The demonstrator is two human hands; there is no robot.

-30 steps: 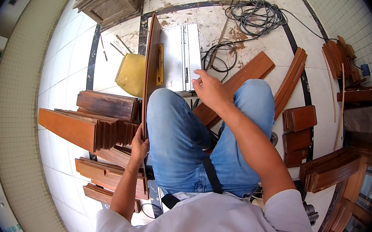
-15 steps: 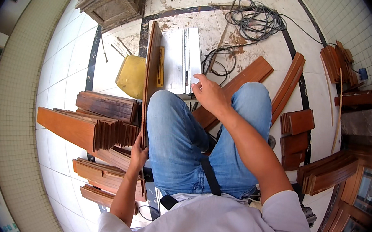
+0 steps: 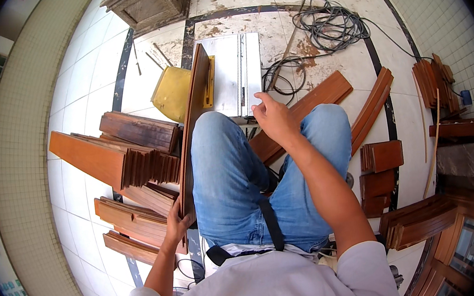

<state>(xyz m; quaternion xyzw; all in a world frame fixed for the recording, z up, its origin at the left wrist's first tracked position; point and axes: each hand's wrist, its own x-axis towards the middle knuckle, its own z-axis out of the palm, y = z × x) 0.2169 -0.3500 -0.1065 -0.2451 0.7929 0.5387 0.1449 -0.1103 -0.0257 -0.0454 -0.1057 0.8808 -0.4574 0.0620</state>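
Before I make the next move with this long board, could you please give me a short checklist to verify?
1. Left hand gripping the near part of the long board: ok.
2. Long board standing on its edge: ok.
3. Long board flush against the yellow strip: cannot tell.
4. Right hand off the metal tabletop: cannot tell, fingertips show over its near right corner.
5. Black cable well away: not ok, loops lie beside the tabletop's right side.
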